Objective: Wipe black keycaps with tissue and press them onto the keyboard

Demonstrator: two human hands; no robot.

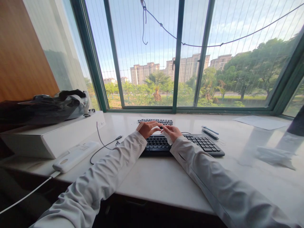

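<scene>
Black piece (161,127), gridded keyboard (155,142), creased sleeves (118,161)

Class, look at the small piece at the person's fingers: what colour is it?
The small piece is black; it shows best in the head view.

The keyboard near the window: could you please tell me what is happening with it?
A person's left hand and right hand meet above the black keyboard. The right hand pinches a small black piece, perhaps a keycap, with the left hand touching or nearly touching it. Something white, maybe a tissue, shows under the right hand. Beyond the hands, dark keycaps lie in rows.
</scene>
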